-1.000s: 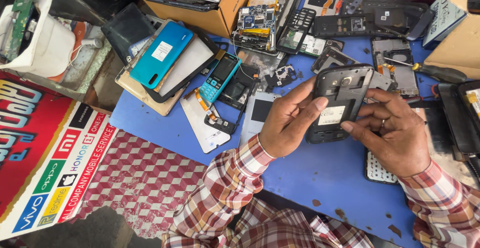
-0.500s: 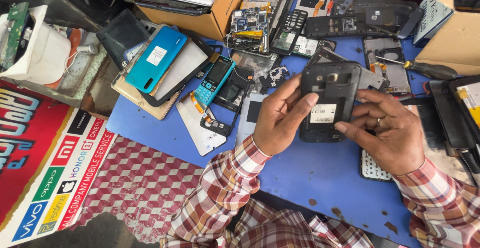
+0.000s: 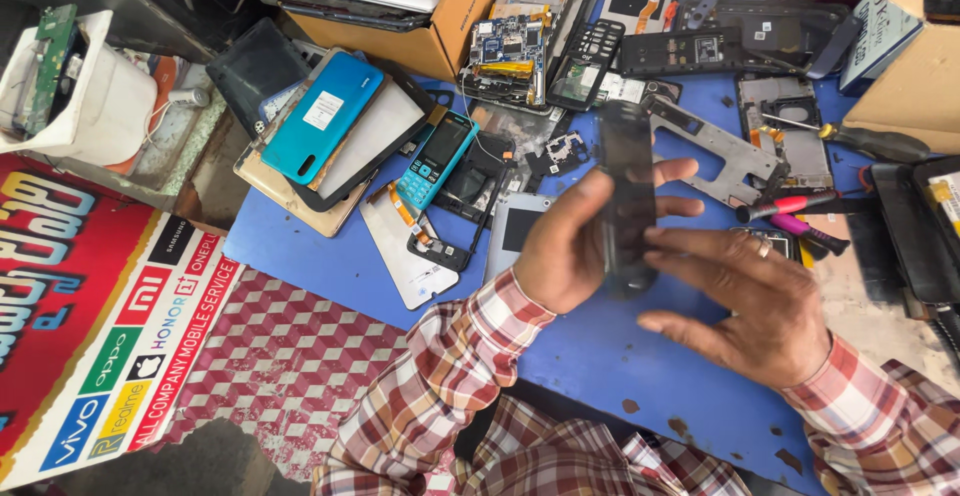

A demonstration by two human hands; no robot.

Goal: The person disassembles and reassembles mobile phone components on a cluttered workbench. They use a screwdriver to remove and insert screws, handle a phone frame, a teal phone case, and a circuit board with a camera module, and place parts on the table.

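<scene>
Blue table (image 3: 330, 266) strewn with phone parts. Left of the dark phone (image 3: 627, 191): teal keypad phone (image 3: 432, 160). Left hand (image 3: 570, 246) gripping the dark phone, edge-on, upright above the table. Right hand (image 3: 750, 301) just right, fingertips touching its lower side. Farther right: screwdriver (image 3: 860, 138).
</scene>
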